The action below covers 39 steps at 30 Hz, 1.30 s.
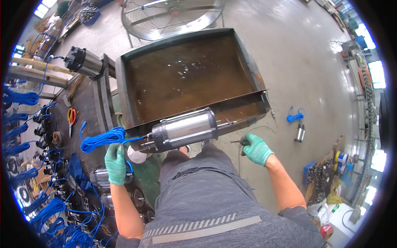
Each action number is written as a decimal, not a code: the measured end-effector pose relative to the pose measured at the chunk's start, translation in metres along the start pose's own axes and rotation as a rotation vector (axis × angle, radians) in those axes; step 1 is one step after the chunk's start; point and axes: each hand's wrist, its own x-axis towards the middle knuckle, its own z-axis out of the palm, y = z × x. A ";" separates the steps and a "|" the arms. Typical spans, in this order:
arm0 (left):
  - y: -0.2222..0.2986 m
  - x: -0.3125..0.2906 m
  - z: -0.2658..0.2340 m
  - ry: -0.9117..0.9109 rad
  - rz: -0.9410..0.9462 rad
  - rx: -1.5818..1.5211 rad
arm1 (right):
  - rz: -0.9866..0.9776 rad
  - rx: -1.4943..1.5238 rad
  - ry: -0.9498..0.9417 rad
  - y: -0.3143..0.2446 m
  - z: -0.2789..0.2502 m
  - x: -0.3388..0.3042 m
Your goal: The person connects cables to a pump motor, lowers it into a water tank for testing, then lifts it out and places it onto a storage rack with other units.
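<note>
A cylindrical steel motor (186, 127) with dark end caps lies across the near edge of a water-filled metal tank (120, 82). From its left end a blue cable runs to a tied coil of blue cable (101, 140). My left hand (115, 165), in a green glove, has its fingers closed at the coil's right end. To the right of the motor, my right hand (255, 149), gloved the same way, is closed around a thin dark rod-like piece (235, 142) whose kind I cannot make out. A thin hose (264, 127) curves past that hand.
A large fan (173, 18) stands beyond the tank. Another motor (84, 62) rests at the far left. Scissors (71, 120) lie on the dark bench, with several cabled motors nearer me. On the right floor sits a small motor (300, 133) with blue cable.
</note>
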 end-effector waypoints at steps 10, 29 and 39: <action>-0.018 -0.024 0.009 0.031 -0.019 0.026 | 0.090 -0.436 0.468 0.087 0.006 0.036; -0.047 -0.033 0.068 -0.118 0.171 0.723 | -0.393 -0.414 0.179 0.015 0.014 0.077; -0.082 0.034 0.086 -0.675 0.199 0.958 | -0.483 -0.741 -0.097 -0.014 0.007 0.113</action>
